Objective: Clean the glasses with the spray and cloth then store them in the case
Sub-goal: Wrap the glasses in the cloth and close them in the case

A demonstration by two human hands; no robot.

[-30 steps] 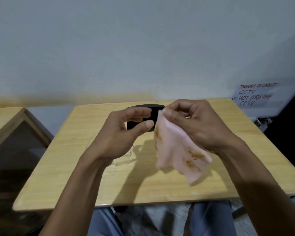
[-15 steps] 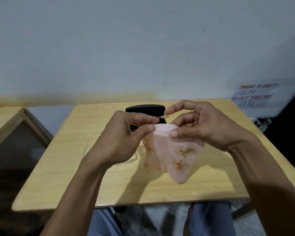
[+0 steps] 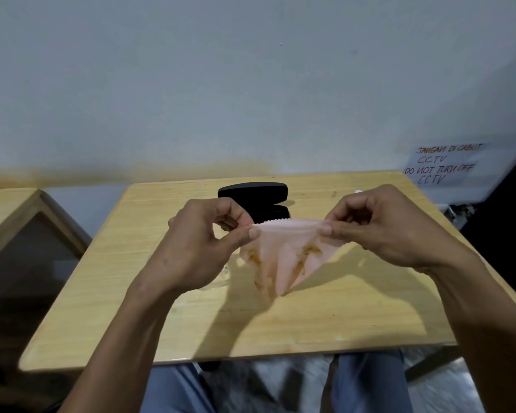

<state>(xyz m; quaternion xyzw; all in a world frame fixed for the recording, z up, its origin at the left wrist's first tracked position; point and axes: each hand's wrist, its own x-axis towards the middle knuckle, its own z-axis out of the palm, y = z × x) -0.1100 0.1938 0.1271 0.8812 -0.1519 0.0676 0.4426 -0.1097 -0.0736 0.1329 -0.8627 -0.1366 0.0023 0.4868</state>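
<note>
Both my hands hold a pale pink cloth [image 3: 283,257] with brown stains, stretched between them above the wooden table [image 3: 310,317]. My left hand [image 3: 203,245] pinches the cloth's left top corner. My right hand [image 3: 382,228] pinches the right top corner. The cloth hangs down in folds to a point. Clear-framed glasses [image 3: 218,283] lie on the table below my left hand, mostly hidden by it. A black glasses case [image 3: 253,190] stands open at the table's far side, behind my hands. No spray bottle is in view.
A white wall runs behind the table, with a handwritten paper sign [image 3: 441,165] at the right. A second wooden table or cabinet [image 3: 9,210] stands to the left. My legs in blue trousers [image 3: 367,383] show below the table's near edge.
My hands have moved apart, spreading the cloth from a bunched state to a stretched one. My right hand shifted to the right.
</note>
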